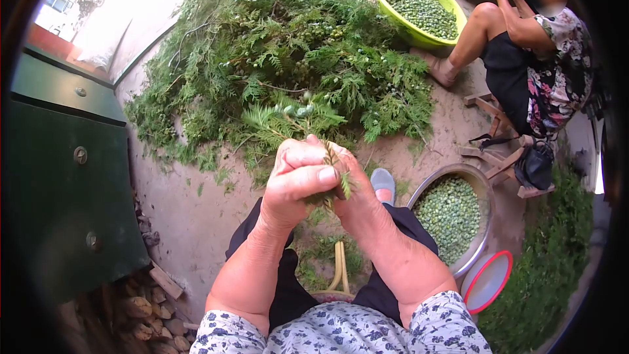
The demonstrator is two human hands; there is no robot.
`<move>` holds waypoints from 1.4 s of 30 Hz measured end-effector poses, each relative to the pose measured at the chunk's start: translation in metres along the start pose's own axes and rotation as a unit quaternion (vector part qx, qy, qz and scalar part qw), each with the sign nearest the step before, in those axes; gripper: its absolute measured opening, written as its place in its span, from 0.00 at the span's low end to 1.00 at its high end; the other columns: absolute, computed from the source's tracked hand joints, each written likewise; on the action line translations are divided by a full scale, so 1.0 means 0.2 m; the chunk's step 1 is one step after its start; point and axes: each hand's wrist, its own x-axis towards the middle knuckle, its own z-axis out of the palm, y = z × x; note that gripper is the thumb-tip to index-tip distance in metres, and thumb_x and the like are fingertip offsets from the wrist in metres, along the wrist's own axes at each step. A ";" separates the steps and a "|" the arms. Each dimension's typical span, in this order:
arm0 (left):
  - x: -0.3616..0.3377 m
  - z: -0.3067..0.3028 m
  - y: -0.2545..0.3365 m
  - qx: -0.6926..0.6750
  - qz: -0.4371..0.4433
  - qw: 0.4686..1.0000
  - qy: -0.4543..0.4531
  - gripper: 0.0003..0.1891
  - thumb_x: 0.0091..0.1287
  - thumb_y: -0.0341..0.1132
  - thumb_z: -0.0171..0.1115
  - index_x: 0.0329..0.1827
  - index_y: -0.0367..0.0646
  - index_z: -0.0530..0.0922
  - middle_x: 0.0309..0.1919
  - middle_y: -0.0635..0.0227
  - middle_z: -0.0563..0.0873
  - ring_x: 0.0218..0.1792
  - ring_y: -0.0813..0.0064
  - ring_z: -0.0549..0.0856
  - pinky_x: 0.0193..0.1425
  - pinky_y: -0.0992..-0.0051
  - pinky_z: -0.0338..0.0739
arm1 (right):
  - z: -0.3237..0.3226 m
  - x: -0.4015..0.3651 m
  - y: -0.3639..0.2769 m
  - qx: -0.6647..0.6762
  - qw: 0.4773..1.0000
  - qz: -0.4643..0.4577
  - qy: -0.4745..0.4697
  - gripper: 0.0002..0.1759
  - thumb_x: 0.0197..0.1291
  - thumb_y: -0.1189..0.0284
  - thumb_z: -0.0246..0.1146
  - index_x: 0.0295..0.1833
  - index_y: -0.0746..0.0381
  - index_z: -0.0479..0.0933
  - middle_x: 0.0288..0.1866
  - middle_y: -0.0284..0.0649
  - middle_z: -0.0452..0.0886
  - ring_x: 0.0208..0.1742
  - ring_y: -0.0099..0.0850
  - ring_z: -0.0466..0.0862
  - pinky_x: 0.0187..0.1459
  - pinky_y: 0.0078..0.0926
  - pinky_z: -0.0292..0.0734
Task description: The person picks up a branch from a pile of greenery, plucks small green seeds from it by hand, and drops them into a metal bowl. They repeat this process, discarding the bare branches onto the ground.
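My left hand (295,180) and my right hand (354,187) are together in front of my lap, both closed on a green cypress sprig (278,128). Its leafy end, with a few pale green cones (298,111), sticks out beyond my knuckles. Small bits of foliage show between my thumbs. The inner fingers of my right hand are partly hidden. Just past my hands lies a large heap of cut cypress branches (282,52). To the right of my knee, a metal basin (486,226) holds many small green cones.
A person (524,59) sits on a wooden stool at the right, hands raised around greenery. Near their foot stands a yellow-green tub (419,37) of cones. A red-rimmed bowl (506,275) leans by the basin. Dark green cabinets (72,177) and firewood (154,321) line the left.
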 end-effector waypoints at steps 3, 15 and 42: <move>0.01 0.00 0.01 -0.037 0.007 0.999 0.021 0.20 0.67 0.42 0.44 0.28 0.34 0.76 0.16 0.60 0.75 0.17 0.68 0.72 0.27 0.69 0.67 | -0.05 0.09 -0.01 -0.033 0.999 -0.035 0.009 0.09 0.62 0.67 0.62 0.39 0.61 0.75 0.31 0.26 0.75 0.34 0.15 0.74 0.37 0.15 0.69; 0.10 -0.05 0.03 0.036 -0.142 0.905 0.400 0.16 0.61 0.45 0.65 0.33 0.39 0.80 0.25 0.72 0.81 0.28 0.81 0.80 0.32 0.81 0.72 | -0.05 0.12 -0.05 -0.226 0.953 -0.200 0.005 0.11 0.60 0.65 0.64 0.33 0.62 0.77 0.28 0.23 0.71 0.28 0.13 0.64 0.31 0.15 0.61; 0.05 0.00 -0.06 0.209 -0.153 0.943 0.207 0.12 0.62 0.37 0.60 0.44 0.40 0.81 0.31 0.69 0.85 0.35 0.82 0.81 0.43 0.79 0.74 | -0.01 0.07 -0.29 -0.553 0.738 -0.385 0.032 0.07 0.55 0.76 0.65 0.40 0.66 0.80 0.30 0.37 0.78 0.32 0.25 0.77 0.36 0.20 0.71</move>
